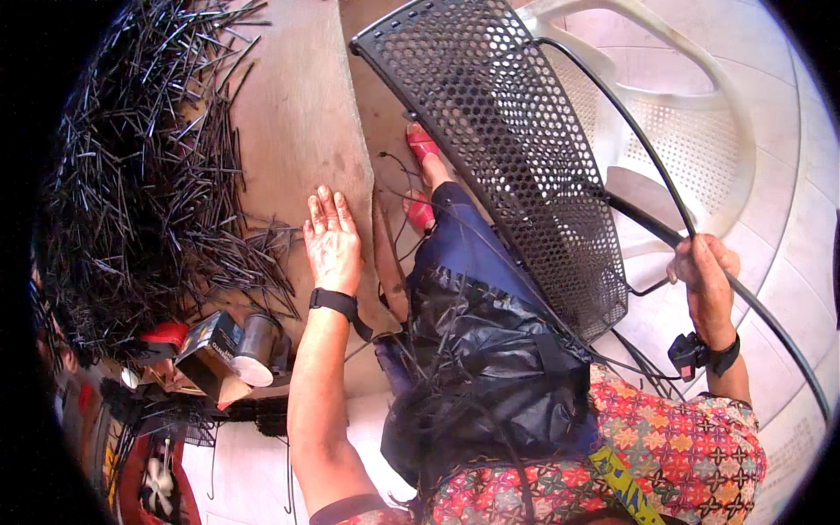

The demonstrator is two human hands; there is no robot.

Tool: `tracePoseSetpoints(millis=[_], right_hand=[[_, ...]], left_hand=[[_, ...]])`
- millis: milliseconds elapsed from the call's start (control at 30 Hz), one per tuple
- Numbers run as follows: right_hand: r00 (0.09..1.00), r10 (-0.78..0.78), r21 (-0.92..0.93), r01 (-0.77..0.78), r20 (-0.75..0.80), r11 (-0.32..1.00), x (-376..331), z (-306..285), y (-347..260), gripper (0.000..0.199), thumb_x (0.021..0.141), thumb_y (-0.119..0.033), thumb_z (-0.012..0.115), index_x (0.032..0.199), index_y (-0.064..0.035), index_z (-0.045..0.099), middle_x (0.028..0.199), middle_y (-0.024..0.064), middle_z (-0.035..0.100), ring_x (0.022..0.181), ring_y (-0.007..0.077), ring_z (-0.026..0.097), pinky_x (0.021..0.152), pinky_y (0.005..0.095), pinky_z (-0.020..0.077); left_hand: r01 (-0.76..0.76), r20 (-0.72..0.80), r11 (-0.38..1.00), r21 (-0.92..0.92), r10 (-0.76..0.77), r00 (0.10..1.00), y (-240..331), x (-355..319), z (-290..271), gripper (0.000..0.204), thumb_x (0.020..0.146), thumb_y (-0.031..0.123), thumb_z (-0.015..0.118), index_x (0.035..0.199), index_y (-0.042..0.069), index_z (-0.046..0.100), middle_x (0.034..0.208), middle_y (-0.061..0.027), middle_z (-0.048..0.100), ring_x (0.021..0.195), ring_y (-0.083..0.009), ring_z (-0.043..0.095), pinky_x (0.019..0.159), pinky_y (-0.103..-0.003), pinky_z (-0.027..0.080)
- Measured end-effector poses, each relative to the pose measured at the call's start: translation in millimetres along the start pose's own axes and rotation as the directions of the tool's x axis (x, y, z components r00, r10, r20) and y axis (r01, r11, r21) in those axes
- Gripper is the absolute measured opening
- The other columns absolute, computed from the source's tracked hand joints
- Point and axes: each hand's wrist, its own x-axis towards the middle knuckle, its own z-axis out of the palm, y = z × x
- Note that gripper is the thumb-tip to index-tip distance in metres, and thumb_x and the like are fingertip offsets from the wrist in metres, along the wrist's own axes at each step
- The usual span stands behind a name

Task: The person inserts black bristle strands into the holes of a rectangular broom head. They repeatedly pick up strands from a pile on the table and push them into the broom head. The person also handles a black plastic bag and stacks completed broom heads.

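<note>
My left hand (332, 247) lies palm down on the tan tabletop (293, 105) near its edge, fingers stretched out and holding nothing. On the right, my right hand (707, 273) is closed around a black curved rod (652, 144). That rod runs from the upper side of a black perforated metal basket (512, 149) and continues past my hand to the lower right. The basket stands tilted beside my legs, its mesh wall facing up. A second, thicker black bar joins the basket to the place where I grip. A large heap of thin black sticks (131, 192) covers the table's left part.
A dark cylindrical container (256, 343) and an open small box (210, 343) stand at the table's near edge. A white plastic chair (739, 166) is behind the basket. Black plastic sheeting (494, 350) covers my lap. A fan (160, 481) shows at the lower left.
</note>
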Motion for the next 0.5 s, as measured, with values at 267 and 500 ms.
tracePoseSetpoints(millis=[267, 500], right_hand=[[0.995, -0.087, -0.172, 0.096, 0.056, 0.98, 31, 11, -62, 0.027, 0.087, -0.019, 0.053, 0.076, 0.005, 0.058, 0.051, -0.0005, 0.043, 0.043, 0.0055, 0.036, 0.044, 0.0226, 0.0357], [0.99, -0.069, -0.325, 0.107, 0.126, 0.94, 89, 28, -124, 0.029, 0.085, -0.025, 0.055, 0.076, 0.0029, 0.059, 0.051, -0.0006, 0.046, 0.043, 0.0056, 0.041, 0.043, 0.0207, 0.0343]], left_hand=[[0.035, 0.042, 0.997, 0.067, -0.038, 0.998, 4, 6, 6, 0.056, 0.08, 0.004, 0.046, 0.132, -0.003, 0.026, 0.141, -0.0206, 0.017, 0.128, -0.0356, 0.024, 0.097, -0.051, 0.031], [0.035, 0.08, 0.999, -0.035, -0.032, 0.996, 2, 6, 9, 0.053, 0.081, 0.003, 0.042, 0.132, -0.004, 0.026, 0.141, -0.0227, 0.016, 0.129, -0.0376, 0.021, 0.098, -0.053, 0.027]])
